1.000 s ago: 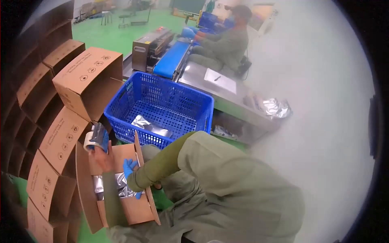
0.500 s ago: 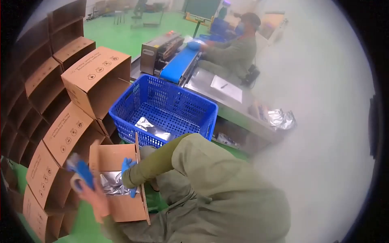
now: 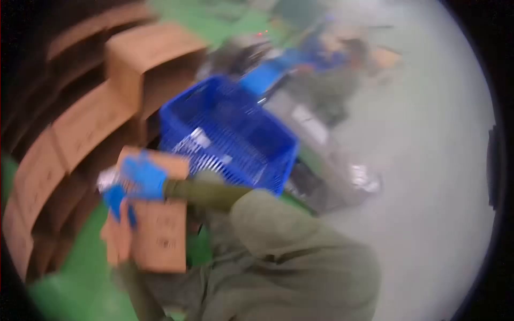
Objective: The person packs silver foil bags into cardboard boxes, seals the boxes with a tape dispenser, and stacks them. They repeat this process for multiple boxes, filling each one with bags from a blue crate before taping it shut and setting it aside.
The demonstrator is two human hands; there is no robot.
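A cardboard box [image 3: 160, 235] lies in front of my lap, its top flaps folded over and no contents showing. My right hand [image 3: 143, 175], in a blue glove, is open with its fingers spread on top of the box. Closed round a blue tape dispenser [image 3: 114, 200], my left hand [image 3: 124, 230] is at the box's left side, just below my right hand. A shiny, blurred part of the dispenser points up and left. Motion blur hides where the tape meets the cardboard.
Beyond the box stands a blue crate [image 3: 230, 128] with silver packets [image 3: 201, 137] inside. Open cartons [image 3: 91, 125] curve along the left. Behind the crate are a blue conveyor [image 3: 262, 77], a metal table [image 3: 300, 120] with a silver bag [image 3: 364, 179], and a seated person [image 3: 326, 88].
The box flaps have come down over the silver contents. My right hand has moved from inside the box to its top. The dispenser has come closer to the box, and the view has shifted and blurred.
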